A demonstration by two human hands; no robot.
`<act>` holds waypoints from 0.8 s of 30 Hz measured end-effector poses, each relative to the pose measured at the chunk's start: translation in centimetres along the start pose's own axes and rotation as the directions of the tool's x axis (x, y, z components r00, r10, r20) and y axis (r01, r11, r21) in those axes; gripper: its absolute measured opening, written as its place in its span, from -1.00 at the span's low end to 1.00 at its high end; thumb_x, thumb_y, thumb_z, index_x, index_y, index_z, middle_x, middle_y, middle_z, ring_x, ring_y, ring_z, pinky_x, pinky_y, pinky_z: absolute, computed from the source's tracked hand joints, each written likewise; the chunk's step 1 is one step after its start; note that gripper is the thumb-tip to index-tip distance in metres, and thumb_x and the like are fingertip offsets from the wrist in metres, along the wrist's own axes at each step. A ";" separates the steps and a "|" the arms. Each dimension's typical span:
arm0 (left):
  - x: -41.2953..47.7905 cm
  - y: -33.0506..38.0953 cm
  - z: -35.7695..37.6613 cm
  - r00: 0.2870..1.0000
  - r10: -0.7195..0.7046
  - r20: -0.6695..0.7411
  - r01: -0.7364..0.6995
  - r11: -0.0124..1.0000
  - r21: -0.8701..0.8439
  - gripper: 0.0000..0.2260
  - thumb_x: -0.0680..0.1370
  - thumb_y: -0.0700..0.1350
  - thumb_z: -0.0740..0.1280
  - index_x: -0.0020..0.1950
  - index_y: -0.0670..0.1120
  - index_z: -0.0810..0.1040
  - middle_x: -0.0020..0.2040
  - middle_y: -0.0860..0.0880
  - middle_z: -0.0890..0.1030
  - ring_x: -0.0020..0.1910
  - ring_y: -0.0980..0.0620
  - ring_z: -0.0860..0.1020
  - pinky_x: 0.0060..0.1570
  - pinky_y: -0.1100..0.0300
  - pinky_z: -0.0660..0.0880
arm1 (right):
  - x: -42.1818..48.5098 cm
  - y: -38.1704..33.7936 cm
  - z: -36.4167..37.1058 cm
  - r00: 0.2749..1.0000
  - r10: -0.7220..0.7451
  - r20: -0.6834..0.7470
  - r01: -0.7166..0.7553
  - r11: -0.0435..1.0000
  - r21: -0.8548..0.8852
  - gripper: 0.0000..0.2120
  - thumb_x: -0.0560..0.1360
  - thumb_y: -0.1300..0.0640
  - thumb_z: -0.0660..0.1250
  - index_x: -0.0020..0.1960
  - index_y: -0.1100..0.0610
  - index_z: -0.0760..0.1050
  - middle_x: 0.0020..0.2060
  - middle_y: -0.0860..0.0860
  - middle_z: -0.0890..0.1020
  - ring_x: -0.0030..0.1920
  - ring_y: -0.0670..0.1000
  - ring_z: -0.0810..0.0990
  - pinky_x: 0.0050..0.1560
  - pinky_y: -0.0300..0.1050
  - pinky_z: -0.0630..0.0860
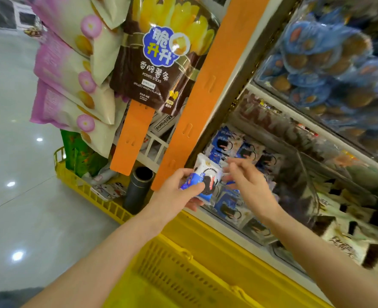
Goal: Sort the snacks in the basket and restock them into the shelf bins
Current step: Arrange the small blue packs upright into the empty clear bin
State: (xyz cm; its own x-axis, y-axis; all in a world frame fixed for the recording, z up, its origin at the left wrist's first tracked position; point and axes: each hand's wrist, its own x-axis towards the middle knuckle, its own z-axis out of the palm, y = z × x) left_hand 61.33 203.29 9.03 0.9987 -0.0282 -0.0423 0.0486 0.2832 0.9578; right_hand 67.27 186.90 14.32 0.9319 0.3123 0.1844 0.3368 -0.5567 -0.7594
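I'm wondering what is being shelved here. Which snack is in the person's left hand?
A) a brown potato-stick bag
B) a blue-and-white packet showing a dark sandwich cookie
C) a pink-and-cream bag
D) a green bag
B: the left hand grips a blue-and-white packet printed with a dark sandwich cookie, and matching packets lie in the shelf bin just behind it.

Blue-and-white cookie pack (202, 177), tilted, gripped by my left hand (179, 193) before the shelf bin (232, 230) of matching packs; yellow basket (183, 263) nearer.

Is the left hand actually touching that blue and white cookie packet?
Touching. The head view shows the left hand with thumb and fingers wrapped round the cookie packet.
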 end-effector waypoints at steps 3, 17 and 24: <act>-0.9 -0.2 0.8 0.998 0.042 0.044 -0.049 0.983 0.175 -0.75 0.51 -0.10 0.35 0.16 0.08 0.45 0.02 0.07 0.58 -0.28 0.26 0.60 -0.35 0.41 0.46 | -3.1 -0.6 -0.6 0.986 -0.068 0.153 0.090 0.986 -0.143 -0.63 0.51 -0.02 0.26 0.29 -0.14 0.29 0.09 -0.39 0.42 0.10 -0.42 0.43 0.03 -0.55 0.38; -1.7 0.6 5.5 0.873 0.422 0.244 -0.485 0.704 0.519 -0.84 0.51 0.07 0.30 0.06 0.25 0.39 -0.02 0.27 0.50 -0.02 0.37 0.45 -0.06 0.45 0.42 | -7.3 -1.8 -4.6 0.990 -0.096 0.107 0.124 0.949 -0.290 -0.67 0.37 0.07 0.46 0.07 -0.13 0.45 -0.05 -0.24 0.59 -0.01 -0.34 0.53 0.03 -0.50 0.42; 3.2 -0.7 4.5 0.846 0.399 0.353 -0.439 0.147 0.886 -0.57 0.56 0.16 0.06 0.37 0.03 0.29 0.30 0.09 0.42 0.30 0.09 0.34 0.34 0.12 0.15 | 0.0 2.3 -10.3 0.958 0.027 -0.287 -0.171 0.853 -0.493 -0.54 0.39 0.03 0.46 0.23 0.16 0.48 0.07 0.03 0.60 -0.02 -0.11 0.52 0.04 -0.31 0.40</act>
State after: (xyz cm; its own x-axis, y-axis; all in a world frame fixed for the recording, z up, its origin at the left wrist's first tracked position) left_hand 64.39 198.72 9.50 0.8592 -0.2490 0.4469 -0.4445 -0.7957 0.4114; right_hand 69.45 177.73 19.03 0.9400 0.0634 0.3352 0.1939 -0.9077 -0.3722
